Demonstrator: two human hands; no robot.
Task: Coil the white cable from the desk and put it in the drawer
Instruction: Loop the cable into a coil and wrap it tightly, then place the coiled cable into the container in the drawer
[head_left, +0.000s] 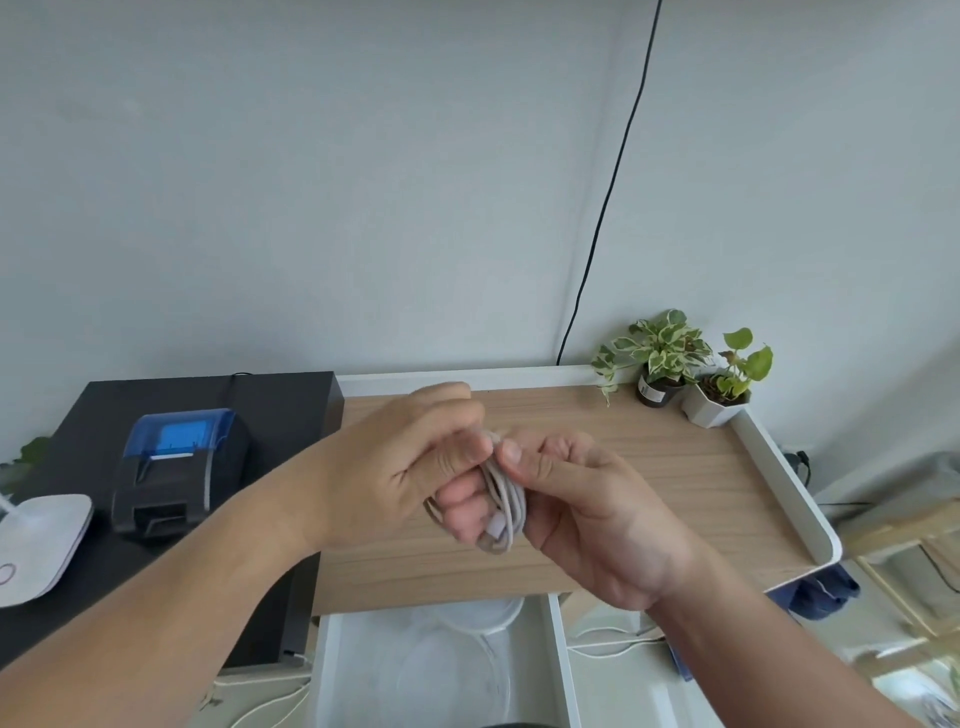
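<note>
The white cable (503, 499) is wound into a small loop bundle and held in the air above the wooden desk (675, 467). My left hand (415, 467) grips the bundle from the left, with its fingers through the loops. My right hand (582, 509) pinches the coil's top from the right with thumb and fingers. A white plug end shows at the bundle's lower part. Below the desk's front edge the white drawer (441, 670) stands pulled out, with pale round things inside.
Two potted plants (691, 364) stand at the desk's back right corner. A black cord (608, 208) runs down the wall. On the black unit to the left sit a blue-lidded printer (182, 467) and a white lamp base (36, 551). White cords lie on the floor.
</note>
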